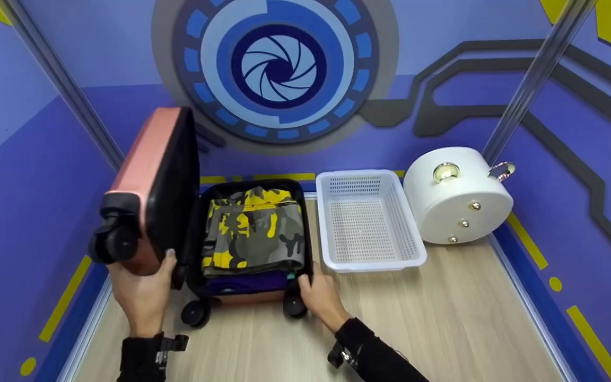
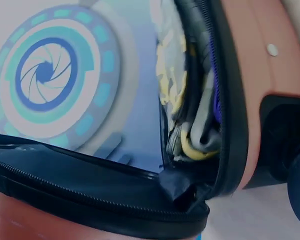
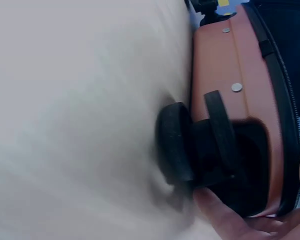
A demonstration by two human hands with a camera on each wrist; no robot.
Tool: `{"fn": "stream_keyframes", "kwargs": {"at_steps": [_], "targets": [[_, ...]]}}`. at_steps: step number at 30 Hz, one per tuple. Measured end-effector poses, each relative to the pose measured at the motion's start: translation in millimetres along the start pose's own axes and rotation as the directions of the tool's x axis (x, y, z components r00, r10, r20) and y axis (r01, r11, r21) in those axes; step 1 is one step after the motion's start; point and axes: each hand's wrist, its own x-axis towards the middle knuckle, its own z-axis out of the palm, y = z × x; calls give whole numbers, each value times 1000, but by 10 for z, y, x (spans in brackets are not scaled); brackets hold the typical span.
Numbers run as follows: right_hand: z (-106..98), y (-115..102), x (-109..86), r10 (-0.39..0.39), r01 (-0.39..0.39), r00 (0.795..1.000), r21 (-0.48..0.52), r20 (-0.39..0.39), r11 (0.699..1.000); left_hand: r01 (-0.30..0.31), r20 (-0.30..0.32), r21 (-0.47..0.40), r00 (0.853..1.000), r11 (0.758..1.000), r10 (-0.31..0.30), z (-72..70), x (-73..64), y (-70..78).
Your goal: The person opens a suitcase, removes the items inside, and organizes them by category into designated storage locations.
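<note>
Head view: a salmon-pink suitcase (image 1: 252, 298) lies on the wood-grain worktop (image 1: 443, 313), left of centre, its lid (image 1: 149, 154) standing raised on the left side.
Left hand: the left hand (image 1: 143, 292) grips the lid's near edge, thumb on the black inner side, just below a black lid wheel (image 1: 121, 244); in the left wrist view only a fingertip shows, at the left edge.
Right hand: the right hand (image 1: 322, 294) holds the near right corner of the suitcase; the right wrist view shows fingers curled at the shell, one against the black corner wheel (image 3: 175, 142).
Packed clothes: a folded camouflage garment (image 1: 252, 228) in grey, green, black and yellow fills most of the lower half, with a purple cloth (image 1: 247, 282) beneath it along the near side.
Zip: black zip teeth (image 2: 90, 187) run along the rim of the lid in the left wrist view.
White basket: a slotted plastic basket (image 1: 372, 266) stands just right of the suitcase.
Round case: a white round case (image 1: 456, 185) with gold-coloured studs stands beside the basket, at the far right of the worktop.
Back wall: a blue panel carries a round shutter-like emblem (image 1: 279, 69).
Sleeves: both are black, with dark devices strapped at the wrists.
</note>
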Motion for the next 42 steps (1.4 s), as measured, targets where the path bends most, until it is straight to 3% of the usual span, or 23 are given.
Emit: {"fn": "stream_keyframes", "kwargs": {"at_steps": [4,7,10,14,17,21,24,29,33,35,40,42], "targets": [[-31,47,-40,5,-5,1000,21,-8,1000,122,-17,-26,992,992,-123,-77,69,-136],[-49,72,-51,-6,6,1000,47,3,999,221,0,-50,975,974,-222,-187,116,-281],[-70,95,-55,-15,15,1000,52,-5,999,320,30,-83,947,944,-319,-294,173,-440],[-94,105,-60,-16,16,1000,45,-4,999,446,61,-101,895,889,-442,-407,274,-600],[-102,97,-57,-16,15,1000,51,13,999,498,87,-97,867,862,-491,-462,335,-666],[-110,105,-65,-13,12,1000,61,16,998,538,132,-97,841,837,-525,-486,369,-697],[-120,132,-78,-13,13,1000,50,5,999,598,173,-140,800,789,-575,-490,368,-724],[-126,170,-103,-11,11,1000,26,-9,1000,706,230,-260,707,658,-668,-524,342,-849],[-116,176,-124,-5,6,1000,21,-16,1000,757,271,-288,652,587,-708,-555,331,-966],[-116,178,-129,2,-2,1000,26,-17,1000,769,280,-300,637,565,-718,-548,323,-1017],[-115,181,-130,11,-11,1000,31,-11,999,794,301,-249,607,554,-735,-556,281,-1108],[-112,177,-130,13,-13,1000,33,-9,999,813,323,-240,583,531,-746,-571,276,-1130]]}}
